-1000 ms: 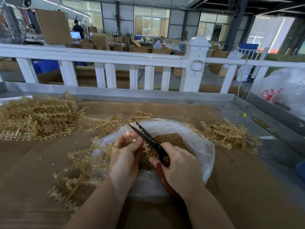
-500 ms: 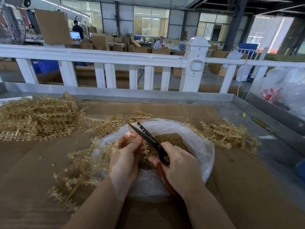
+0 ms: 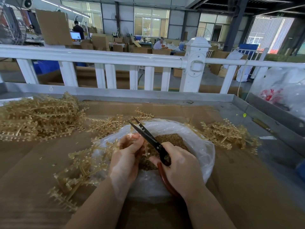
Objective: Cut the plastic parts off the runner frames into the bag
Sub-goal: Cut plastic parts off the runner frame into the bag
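Observation:
A clear plastic bag [image 3: 200,146] lies open on the cardboard-covered table, with a heap of small tan cut parts [image 3: 171,139] inside. Over the bag's mouth my left hand [image 3: 126,156] grips a tan runner frame [image 3: 146,150] by its upper end. My right hand [image 3: 179,166] holds black scissors [image 3: 146,135] by their red-brown handles, and the blades point up and to the left, slightly apart, beside the frame. Part of the frame is hidden behind my left fingers.
A big pile of runner frames [image 3: 36,118] sits at the far left, a smaller pile [image 3: 229,134] right of the bag, and loose frames [image 3: 77,171] lie left of my arm. A metal table rim [image 3: 148,95] and white railing [image 3: 99,57] lie beyond. White sacks [image 3: 283,91] stand at the right.
The scissors' blades have drawn closer together and shifted slightly beside the frame. Both hands stay over the bag in nearly the same place.

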